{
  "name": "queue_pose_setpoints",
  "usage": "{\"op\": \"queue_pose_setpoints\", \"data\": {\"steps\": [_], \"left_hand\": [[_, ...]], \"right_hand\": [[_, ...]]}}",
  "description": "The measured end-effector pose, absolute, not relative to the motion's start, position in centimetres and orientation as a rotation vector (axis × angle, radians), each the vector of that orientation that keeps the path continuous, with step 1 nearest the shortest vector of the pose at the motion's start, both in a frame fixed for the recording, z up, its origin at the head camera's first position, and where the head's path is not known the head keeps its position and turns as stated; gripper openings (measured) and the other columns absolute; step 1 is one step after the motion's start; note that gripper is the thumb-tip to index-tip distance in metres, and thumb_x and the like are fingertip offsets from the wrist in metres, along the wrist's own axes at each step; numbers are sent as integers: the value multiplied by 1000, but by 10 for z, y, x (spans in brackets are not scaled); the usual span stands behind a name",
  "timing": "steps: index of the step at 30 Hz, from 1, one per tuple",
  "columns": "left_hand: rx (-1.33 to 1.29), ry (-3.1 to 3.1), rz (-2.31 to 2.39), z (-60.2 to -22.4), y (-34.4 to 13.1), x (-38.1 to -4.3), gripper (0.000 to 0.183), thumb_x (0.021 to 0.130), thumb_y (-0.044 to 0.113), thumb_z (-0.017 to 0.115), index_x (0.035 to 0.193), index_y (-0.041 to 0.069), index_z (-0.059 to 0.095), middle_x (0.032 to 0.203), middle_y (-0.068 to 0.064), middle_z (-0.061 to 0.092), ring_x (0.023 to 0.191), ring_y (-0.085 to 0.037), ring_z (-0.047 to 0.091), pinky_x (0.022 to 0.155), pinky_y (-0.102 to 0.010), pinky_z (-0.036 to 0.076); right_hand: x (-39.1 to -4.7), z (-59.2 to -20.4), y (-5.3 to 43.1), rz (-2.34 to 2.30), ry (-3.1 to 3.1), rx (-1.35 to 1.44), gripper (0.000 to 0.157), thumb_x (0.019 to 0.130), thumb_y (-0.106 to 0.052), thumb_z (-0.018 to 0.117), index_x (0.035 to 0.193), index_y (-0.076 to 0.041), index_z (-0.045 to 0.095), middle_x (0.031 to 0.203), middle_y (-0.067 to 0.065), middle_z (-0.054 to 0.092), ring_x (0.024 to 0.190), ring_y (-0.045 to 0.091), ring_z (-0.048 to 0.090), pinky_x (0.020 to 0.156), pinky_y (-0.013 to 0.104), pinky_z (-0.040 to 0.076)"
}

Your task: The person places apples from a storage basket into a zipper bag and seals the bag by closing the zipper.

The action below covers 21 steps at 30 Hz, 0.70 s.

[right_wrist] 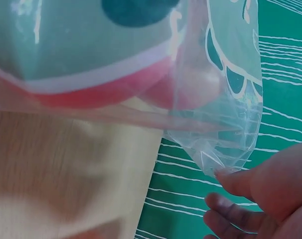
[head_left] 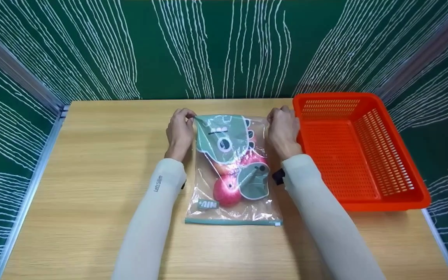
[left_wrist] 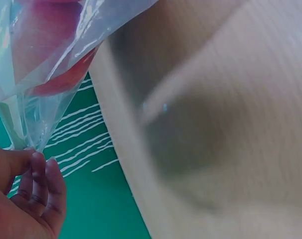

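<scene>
A clear zip bag (head_left: 224, 142) with a green cartoon dinosaur print lies on the table, holding several round red fruits (head_left: 227, 190) that look like apples. Its green zip strip (head_left: 231, 221) faces the near side, with a white slider at the right end. My left hand (head_left: 181, 130) pinches the far left corner of the bag; the left wrist view shows the plastic (left_wrist: 36, 119) gathered between thumb and fingertips. At the far right corner, my right hand (head_left: 284, 130) pinches the plastic, and the right wrist view shows thumb and fingers at the crumpled corner (right_wrist: 213, 159).
An orange-red plastic basket (head_left: 399, 202) with slotted walls stands right beside my right hand. The wooden table (head_left: 103, 175) ends at the back against a green panel (head_left: 216, 46) with white wavy lines. Similar panels with metal frames flank both sides.
</scene>
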<state>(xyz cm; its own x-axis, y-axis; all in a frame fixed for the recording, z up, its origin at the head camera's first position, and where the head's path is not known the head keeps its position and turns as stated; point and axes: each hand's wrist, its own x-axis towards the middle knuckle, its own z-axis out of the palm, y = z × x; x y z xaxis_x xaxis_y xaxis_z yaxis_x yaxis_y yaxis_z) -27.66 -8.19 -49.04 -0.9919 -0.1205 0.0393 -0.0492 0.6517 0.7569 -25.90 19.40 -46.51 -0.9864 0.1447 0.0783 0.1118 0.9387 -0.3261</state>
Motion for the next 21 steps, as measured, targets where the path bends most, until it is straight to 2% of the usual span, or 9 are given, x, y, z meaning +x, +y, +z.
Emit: {"op": "queue_pose_setpoints", "data": {"steps": [10,14,18,21], "left_hand": [[176,-2816,-1298,-503,-82,-279,18,109,5,57,119,9,70,119,-7,64,107,-24,61,94,-40,55],[171,-2821,-1313,-506,-83,-279,19,108,4,57,121,9,70,120,-8,64,108,-24,61,94,-41,55],[134,-2822,-1366,-508,-84,-274,26,110,6,54,132,9,67,129,-9,63,116,-25,61,102,-41,56],[91,-2824,-1432,-512,-85,-268,34,111,9,51,144,8,60,142,-11,58,120,-26,61,107,-42,55]], "right_hand": [[-259,-469,193,444,-3107,-205,26,98,-14,73,123,-6,70,114,16,60,105,35,54,100,53,57],[-256,-471,193,504,-3138,-191,37,97,-17,75,133,-7,67,121,18,60,105,37,57,101,55,59],[-249,-472,194,566,-3209,-165,60,97,-18,75,152,-9,52,135,22,56,109,41,61,104,60,58],[-242,-473,197,614,-3245,-124,68,104,-23,64,164,-10,34,150,24,50,123,44,58,111,63,52]]}}
